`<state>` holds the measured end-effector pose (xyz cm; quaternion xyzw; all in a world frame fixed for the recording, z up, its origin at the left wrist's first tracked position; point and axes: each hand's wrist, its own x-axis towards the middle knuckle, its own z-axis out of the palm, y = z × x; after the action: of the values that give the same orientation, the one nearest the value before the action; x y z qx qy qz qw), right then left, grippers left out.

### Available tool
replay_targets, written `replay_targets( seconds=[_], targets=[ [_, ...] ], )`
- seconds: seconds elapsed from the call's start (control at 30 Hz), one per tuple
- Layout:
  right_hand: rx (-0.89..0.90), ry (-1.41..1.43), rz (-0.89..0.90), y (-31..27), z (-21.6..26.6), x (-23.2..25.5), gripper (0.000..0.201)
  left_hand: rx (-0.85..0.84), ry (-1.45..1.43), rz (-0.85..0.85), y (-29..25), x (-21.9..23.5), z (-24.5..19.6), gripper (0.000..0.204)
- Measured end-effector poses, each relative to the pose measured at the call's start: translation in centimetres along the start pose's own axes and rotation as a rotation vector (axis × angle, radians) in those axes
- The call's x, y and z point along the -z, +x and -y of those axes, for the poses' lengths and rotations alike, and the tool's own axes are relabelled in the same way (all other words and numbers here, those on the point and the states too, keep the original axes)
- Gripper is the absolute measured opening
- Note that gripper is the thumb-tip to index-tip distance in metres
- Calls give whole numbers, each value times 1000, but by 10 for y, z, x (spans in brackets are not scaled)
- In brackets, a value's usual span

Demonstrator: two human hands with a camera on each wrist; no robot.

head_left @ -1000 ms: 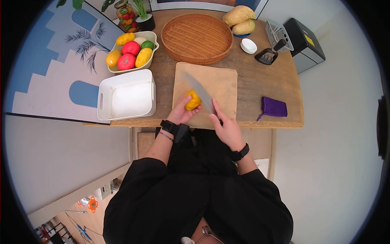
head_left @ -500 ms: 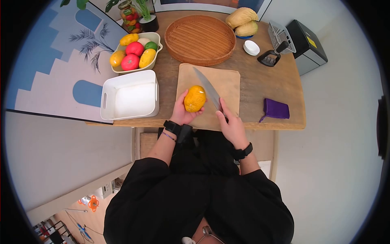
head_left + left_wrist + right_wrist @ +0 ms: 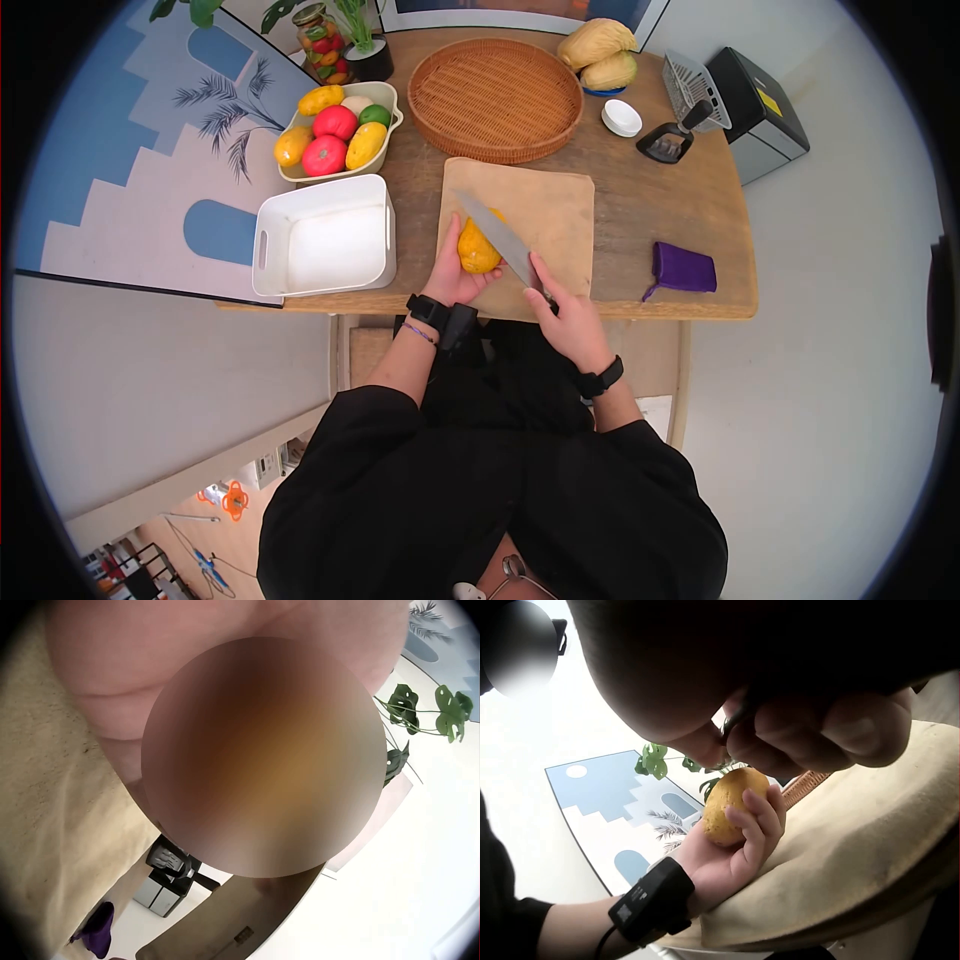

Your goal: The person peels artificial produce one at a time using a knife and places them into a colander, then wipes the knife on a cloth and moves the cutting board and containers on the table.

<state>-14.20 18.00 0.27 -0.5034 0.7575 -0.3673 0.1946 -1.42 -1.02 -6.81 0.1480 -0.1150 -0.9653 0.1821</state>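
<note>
In the head view my left hand (image 3: pixel 452 272) cradles a yellow mango (image 3: pixel 478 250) over the tan cutting board (image 3: pixel 555 215). The right wrist view shows the left fingers curled round the mango (image 3: pixel 731 806), its bumpy skin facing up. My right hand (image 3: pixel 575 328) grips a large kitchen knife (image 3: pixel 505 243) by its dark handle. The blade slants up and left, overlapping the mango's upper right side in the head view. A blurred disc hides most of the mango in the left wrist view, where the wide blade (image 3: pixel 247 919) passes below it.
Left of the board stands a white bin (image 3: pixel 330 240), with a cream basin (image 3: pixel 395 120) of mangoes and red fruit behind it. A round wicker tray (image 3: pixel 495 95) lies at the back. Rightward are a white bowl (image 3: pixel 622 118), a black-handled tool (image 3: pixel 665 143) and a purple pouch (image 3: pixel 684 268).
Half a second ago the knife stood apart, right of the fully visible mango. Now the blade has swung left across it, much as one second ago. Both hands keep their hold.
</note>
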Motion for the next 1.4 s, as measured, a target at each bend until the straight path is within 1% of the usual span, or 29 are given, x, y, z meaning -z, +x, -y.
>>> replay_targets(
  seconds=[0.07, 0.1, 0.17, 0.2, 0.27, 0.3, 0.33, 0.37, 0.4, 0.43, 0.47, 0.5, 0.63, 0.7, 0.73, 0.77, 0.8, 0.83, 0.87, 0.9, 1.0, 1.03, 1.1, 1.17, 1.23, 1.3, 1.33, 1.37, 1.4],
  targets=[
    [133, -80, -30, -1, 2, 0, 57, -76, 18, -238, 1, -11, 3, 67],
    [134, -78, -27, -3, 6, 2, 57, -78, 18, -241, 2, -4, 3, 67],
    [95, -291, 165, -8, 15, 9, 58, -35, 47, -13, 8, 12, 3, 68],
    [93, -290, 166, -8, 13, 7, 58, -34, 47, -14, 10, 17, 3, 68],
    [253, -394, 106, -7, 4, -2, 63, 8, 48, -24, 12, 20, 1, 70],
    [251, -394, 107, -5, -1, -6, 63, -2, 53, -67, 12, 19, 3, 71],
    [282, -386, 87, 0, -6, -11, 63, 0, 53, -69, 12, 17, 4, 71],
    [315, -378, 67, 5, -5, -13, 63, -11, 44, -25, 12, 16, 4, 72],
    [315, -378, 66, 8, -3, -14, 63, -21, 35, 20, 11, 15, 4, 72],
    [290, -409, 107, 11, 0, -14, 64, -22, 36, 18, 11, 16, 4, 72],
    [267, -440, 148, 14, 3, -15, 65, -25, 27, 65, 12, 18, 3, 73],
    [269, -438, 149, 16, 3, -17, 65, -30, 18, 112, 12, 20, 3, 73],
    [265, -437, 127, 21, 2, -26, 63, -10, 9, 79, 13, 22, 2, 75],
    [265, -443, 113, 22, 1, -29, 63, -3, 20, -16, 10, 16, 2, 76],
    [294, -435, 83, 22, 0, -31, 62, 0, 20, -17, 9, 13, 2, 76],
    [322, -428, 52, 23, 2, -30, 61, 18, 33, -54, 8, 12, 2, 75],
    [319, -429, 52, 24, 3, -29, 61, 35, 47, -90, 9, 10, 2, 74],
    [289, -441, 95, 24, 5, -28, 62, 38, 47, -90, 9, 9, 2, 74],
    [260, -452, 138, 25, 6, -26, 64, 15, 55, -99, 10, 10, 3, 72],
    [260, -452, 137, 27, 6, -26, 64, -8, 64, -109, 11, 9, 4, 71],
    [223, -452, 157, 37, 3, -21, 64, -46, 64, -116, 14, 11, 7, 67],
    [260, -430, 149, 41, 2, -18, 63, -13, 50, -55, 13, 15, 5, 64],
    [298, -407, 141, 49, 4, -12, 63, -22, 47, -59, 11, 12, 2, 63],
    [271, -522, 239, 55, 8, -5, 63, -31, 44, -61, 11, 12, 2, 62],
    [258, -516, 215, 60, 6, -4, 62, -91, 71, -96, 12, 15, 5, 61],
    [245, -508, 193, 64, 1, -7, 61, -92, 74, -109, 8, 11, 6, 61],
    [226, -438, 167, 66, -3, -8, 59, -88, 76, -122, 7, 9, 6, 62],
    [207, -368, 141, 69, -8, -10, 57, -44, 18, -50, 9, 16, 3, 60],
    [206, -368, 140, 75, -17, -13, 57, -42, 18, -50, 9, 19, -1, 60]
  ],
)
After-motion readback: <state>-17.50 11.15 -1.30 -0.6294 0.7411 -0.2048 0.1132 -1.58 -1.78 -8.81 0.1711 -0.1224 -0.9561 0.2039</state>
